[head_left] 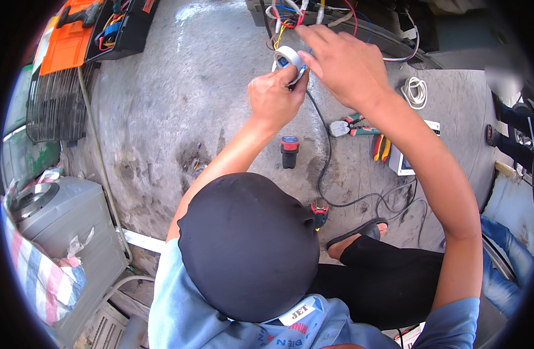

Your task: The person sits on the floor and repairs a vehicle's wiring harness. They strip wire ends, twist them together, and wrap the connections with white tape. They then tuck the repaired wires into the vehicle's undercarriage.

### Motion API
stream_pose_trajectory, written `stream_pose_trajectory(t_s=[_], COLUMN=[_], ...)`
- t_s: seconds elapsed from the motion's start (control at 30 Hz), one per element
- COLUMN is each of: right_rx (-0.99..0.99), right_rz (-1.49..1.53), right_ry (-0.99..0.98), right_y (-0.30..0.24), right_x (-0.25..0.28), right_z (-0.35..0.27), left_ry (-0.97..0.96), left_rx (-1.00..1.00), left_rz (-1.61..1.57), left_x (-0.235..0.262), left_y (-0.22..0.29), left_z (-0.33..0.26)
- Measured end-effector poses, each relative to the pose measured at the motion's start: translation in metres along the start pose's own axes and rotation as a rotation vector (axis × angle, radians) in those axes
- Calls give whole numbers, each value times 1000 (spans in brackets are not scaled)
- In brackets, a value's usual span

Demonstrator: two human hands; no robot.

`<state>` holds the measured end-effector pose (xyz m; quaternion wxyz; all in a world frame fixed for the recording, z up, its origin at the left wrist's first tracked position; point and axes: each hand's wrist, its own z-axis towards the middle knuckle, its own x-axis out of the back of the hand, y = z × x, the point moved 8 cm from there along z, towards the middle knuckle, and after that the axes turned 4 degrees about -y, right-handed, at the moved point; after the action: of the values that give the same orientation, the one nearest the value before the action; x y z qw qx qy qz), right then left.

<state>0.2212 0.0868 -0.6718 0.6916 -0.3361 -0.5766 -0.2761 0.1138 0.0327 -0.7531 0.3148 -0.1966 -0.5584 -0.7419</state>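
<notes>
We see the left hand (275,99) gripping a white tape roll (290,58) above the concrete floor (179,116); the right hand (342,61) pinches its edge, beside the coloured wires (284,20).

**White tape roll among coloured wires**

Sitting pinched at about twelve o'clock: a roll of white tape (289,57), ring-shaped, tilting so its open core is facing up and to the left. Resting against the fingertips of the left hand (274,99), with the right hand (342,61) closing over it from one o'clock. Lying just below a bundle of red, yellow, blue and white wires (284,20). Touching a black cable (324,157) that is trailing down toward six o'clock.
</notes>
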Motion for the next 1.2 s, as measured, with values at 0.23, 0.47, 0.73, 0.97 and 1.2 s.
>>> stream_pose_trajectory(t_s=[0.23, 0.47, 0.73, 0.97, 1.2], right_rx=[-181, -267, -319, -469, -338], right_rz=[802, 1144, 1341, 1304, 1340], right_ry=[-299, -202, -336, -314, -154], right_y=[18, 35, 20, 48, 17], right_x=[-35, -18, -29, -81, -158], right_z=[19, 1, -56, -81, -45], left_ry=[68, -101, -190, -396, -228], left_rx=[-176, -125, -17, 41, 248], left_rz=[-83, 72, 57, -182, -105], left_x=[0, 4, 13, -10, -1], left_y=[8, 13, -6, 6, -37], left_z=[4, 6, -1, 20, -3])
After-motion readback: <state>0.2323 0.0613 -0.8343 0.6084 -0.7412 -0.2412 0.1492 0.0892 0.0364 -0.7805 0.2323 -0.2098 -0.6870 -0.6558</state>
